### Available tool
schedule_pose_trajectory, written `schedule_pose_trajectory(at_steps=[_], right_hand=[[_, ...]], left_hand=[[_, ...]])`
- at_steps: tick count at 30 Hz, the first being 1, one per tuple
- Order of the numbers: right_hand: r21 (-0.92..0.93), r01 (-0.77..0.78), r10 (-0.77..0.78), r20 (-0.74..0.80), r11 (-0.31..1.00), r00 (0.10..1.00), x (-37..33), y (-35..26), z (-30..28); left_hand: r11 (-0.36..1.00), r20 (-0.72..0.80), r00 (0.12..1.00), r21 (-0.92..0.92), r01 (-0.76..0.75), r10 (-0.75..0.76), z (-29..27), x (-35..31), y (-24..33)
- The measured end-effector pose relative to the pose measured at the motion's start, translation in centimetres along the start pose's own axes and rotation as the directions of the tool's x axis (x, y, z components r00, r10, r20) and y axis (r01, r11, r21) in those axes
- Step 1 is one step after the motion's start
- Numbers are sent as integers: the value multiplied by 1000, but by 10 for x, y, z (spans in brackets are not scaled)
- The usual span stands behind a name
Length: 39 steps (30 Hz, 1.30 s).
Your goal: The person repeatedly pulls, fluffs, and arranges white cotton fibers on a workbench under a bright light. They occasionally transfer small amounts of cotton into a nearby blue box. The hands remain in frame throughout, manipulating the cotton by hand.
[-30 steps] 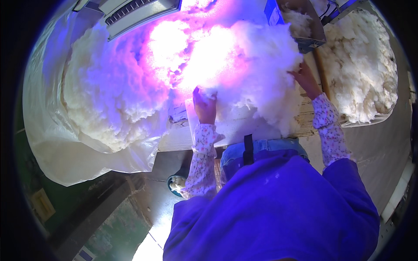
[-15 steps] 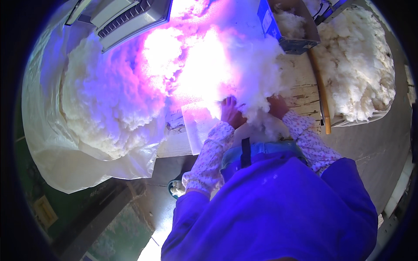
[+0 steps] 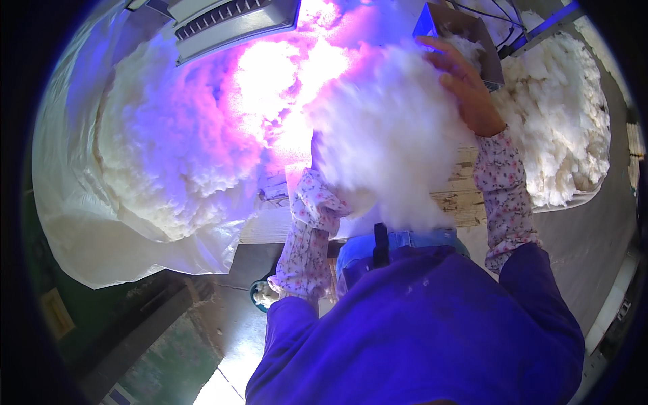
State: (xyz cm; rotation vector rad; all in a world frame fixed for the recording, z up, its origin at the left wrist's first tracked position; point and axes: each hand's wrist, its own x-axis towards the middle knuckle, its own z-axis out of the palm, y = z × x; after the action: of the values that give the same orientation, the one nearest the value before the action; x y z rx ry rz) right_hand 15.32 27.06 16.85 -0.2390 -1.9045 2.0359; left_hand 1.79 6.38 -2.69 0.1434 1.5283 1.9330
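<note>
A big loose wad of white cotton-like fluff (image 3: 391, 128) is raised in front of me over the table. My right hand (image 3: 466, 88) is at its upper right edge, fingers stretched and apart, the palm side toward the fluff. At the wad's left edge only a dark sliver of my left hand (image 3: 315, 152) shows. The fluff hides its fingers. Both forearms wear flower-print sleeves. Behind the wad, more fluff (image 3: 266, 74) lies under a glaring pink-violet light.
On the left, a clear plastic bag (image 3: 74, 223) holds a large heap of fluff. Another full bag (image 3: 560, 128) stands at the right. A box (image 3: 489, 50) with fluff inside sits at the far right, near a grey vented housing (image 3: 236, 30) at the far left. Worn boards (image 3: 462, 189) form the tabletop.
Both hands have come up and moved apart, the right one up and rightward toward the box, the left one leftward. The fluff between them has risen and spread wide.
</note>
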Motion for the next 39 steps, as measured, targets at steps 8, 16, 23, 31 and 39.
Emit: schedule_pose_trajectory(at_steps=[8, 16, 23, 31, 39], right_hand=[[-468, -252, 125, -286, 847, 950, 16, 97, 30], [-648, -483, 188, -472, 589, 862, 21, 162, -17], [-410, -257, 104, -360, 875, 927, -12, 127, -39], [-743, -56, -164, -220, 667, 962, -37, 112, -30], [-956, 112, -350, 11, 271, 937, 37, 111, 2]], left_hand=[[995, -53, 998, -97, 38, -43, 13, -1, 18], [966, -328, 927, -237, 107, -183, -52, -19, 45], [988, -304, 947, 77, 135, -106, -79, -60, 69], [614, 166, 948, 728, -303, 272, -53, -97, 69], [501, 224, 892, 761, -412, 394, -15, -88, 74]])
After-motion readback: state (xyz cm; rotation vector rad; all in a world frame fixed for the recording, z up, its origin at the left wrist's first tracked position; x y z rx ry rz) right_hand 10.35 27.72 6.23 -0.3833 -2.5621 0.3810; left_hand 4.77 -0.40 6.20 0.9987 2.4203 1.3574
